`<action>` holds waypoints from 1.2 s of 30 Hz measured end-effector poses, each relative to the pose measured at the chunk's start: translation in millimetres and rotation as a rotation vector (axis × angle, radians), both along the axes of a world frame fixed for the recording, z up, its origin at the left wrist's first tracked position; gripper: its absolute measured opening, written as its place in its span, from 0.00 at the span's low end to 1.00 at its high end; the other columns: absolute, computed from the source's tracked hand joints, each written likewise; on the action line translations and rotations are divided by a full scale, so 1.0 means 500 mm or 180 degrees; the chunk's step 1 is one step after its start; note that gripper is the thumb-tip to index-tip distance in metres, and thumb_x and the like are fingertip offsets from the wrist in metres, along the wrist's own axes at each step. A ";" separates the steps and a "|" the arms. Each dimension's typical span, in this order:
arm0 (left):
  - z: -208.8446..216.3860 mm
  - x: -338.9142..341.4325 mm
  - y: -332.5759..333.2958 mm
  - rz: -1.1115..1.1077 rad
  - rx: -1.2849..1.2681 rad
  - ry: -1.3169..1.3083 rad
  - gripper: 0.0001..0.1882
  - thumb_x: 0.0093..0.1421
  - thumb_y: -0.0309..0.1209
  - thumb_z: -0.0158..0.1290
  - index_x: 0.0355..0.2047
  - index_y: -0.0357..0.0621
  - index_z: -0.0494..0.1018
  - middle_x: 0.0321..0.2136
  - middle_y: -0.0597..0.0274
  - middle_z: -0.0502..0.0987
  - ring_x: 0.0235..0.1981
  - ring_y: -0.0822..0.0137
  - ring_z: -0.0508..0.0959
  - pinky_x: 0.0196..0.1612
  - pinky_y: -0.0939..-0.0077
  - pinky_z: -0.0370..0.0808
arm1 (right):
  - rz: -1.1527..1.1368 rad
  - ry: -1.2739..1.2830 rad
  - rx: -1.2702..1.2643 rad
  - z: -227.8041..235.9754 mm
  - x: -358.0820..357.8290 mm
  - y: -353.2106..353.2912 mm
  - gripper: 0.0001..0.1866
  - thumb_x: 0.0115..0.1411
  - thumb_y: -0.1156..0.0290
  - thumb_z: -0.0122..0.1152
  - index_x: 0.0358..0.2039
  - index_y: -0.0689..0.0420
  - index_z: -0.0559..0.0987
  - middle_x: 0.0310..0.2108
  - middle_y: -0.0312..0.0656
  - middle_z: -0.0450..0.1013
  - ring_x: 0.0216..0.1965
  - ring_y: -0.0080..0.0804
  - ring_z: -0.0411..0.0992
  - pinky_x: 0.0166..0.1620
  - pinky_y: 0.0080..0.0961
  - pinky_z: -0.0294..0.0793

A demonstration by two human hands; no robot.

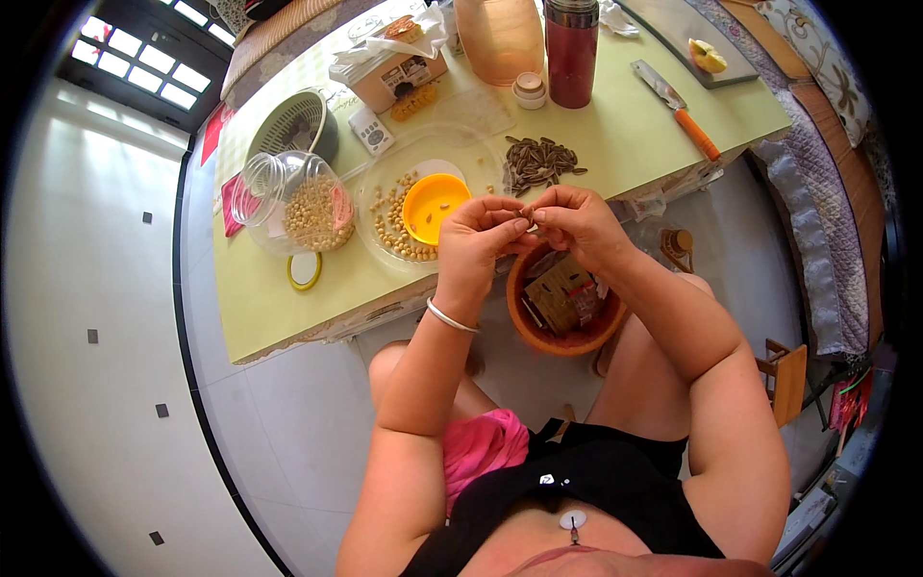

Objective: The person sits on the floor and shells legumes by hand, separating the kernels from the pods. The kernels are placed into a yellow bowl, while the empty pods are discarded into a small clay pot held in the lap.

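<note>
- Head view: a pale green counter (274,322) spreads ahead of the fingers and off to both sides; the pale floor (279,423) shows below it.
- Just beyond the fingers, a pile of dark striped seeds (538,165) lies on the counter.
- Left of them, a yellow bowl (457,219) with a few kernels sits on a clear tray (471,144) among round beans; farther left, a clear jar (317,213) holds more beans.
- Right of them and farther off lies an orange-handled knife (678,111).
- Beneath them is an orange bin (567,346) with scraps.
- Both hands' fingers are pinched nearly together around a small dark seed (524,215); its details are too small to tell.
- Left hand (469,240), bangle at the wrist, and right hand (591,229) meet near the counter's edge, both forearms angled inward.
</note>
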State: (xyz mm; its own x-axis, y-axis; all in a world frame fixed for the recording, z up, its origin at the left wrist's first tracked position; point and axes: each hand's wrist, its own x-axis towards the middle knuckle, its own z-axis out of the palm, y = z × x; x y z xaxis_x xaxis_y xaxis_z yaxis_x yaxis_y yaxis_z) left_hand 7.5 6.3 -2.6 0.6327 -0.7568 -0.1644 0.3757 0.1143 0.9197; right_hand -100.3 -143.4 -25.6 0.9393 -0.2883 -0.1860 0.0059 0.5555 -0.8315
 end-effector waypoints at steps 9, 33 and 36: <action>0.024 -0.032 0.006 -0.0451 0.0763 -0.2124 0.06 0.60 0.21 0.57 0.37 0.34 0.73 0.26 0.57 0.82 0.24 0.70 0.83 0.27 0.80 0.79 | 0.1301 0.0510 -0.1293 0.048 -0.022 -0.073 0.06 0.53 0.77 0.56 0.32 0.61 0.77 0.28 0.36 0.76 0.29 0.23 0.74 0.32 0.20 0.74; 0.028 0.082 0.050 0.1239 0.1464 -0.3748 0.07 0.55 0.27 0.62 0.34 0.37 0.81 0.28 0.51 0.79 0.23 0.60 0.79 0.30 0.69 0.76 | -0.1285 0.0172 -0.4900 -0.044 0.058 -0.069 0.07 0.55 0.70 0.65 0.34 0.54 0.82 0.33 0.42 0.73 0.35 0.43 0.74 0.38 0.36 0.74; 0.015 0.052 0.030 0.1024 0.1048 -0.3460 0.08 0.57 0.25 0.62 0.36 0.35 0.81 0.29 0.55 0.80 0.24 0.68 0.80 0.30 0.77 0.76 | -0.1425 -0.0020 -0.3915 -0.019 0.056 -0.055 0.05 0.58 0.70 0.65 0.33 0.57 0.81 0.31 0.38 0.75 0.30 0.34 0.74 0.34 0.30 0.73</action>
